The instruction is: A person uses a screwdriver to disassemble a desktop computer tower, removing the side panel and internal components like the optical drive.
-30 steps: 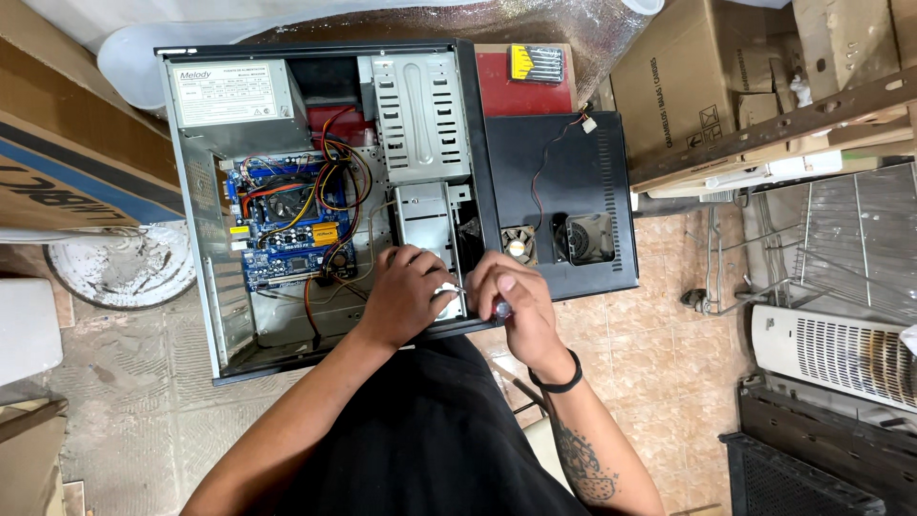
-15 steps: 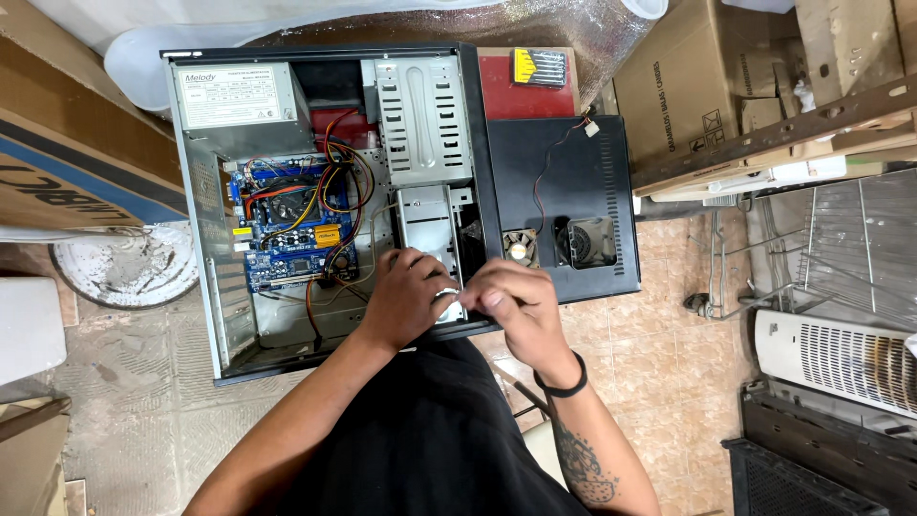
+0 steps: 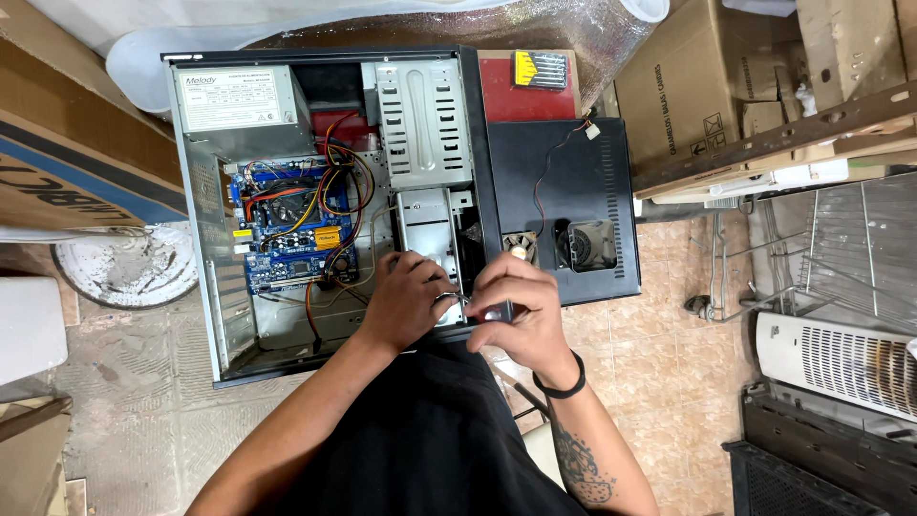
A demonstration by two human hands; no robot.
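Closing together since before — left hand (image 3: 406, 301), right hand (image 3: 521, 306) — over drive bay (image 3: 430, 239).

Left hand (image 3: 406, 301): back of hand faces up, fingers (image 3: 435, 287) curled inward and closed toward the right hand. Left forearm extends from lower left, bare, angled up and to the right. Right hand (image 3: 521, 311): fingers bent and pinched together, knuckles up, tips meeting those of the left hand at centre. What the tips grip cannot be made out. Right wrist carries a dark band; right forearm runs down to the lower right, tattooed.
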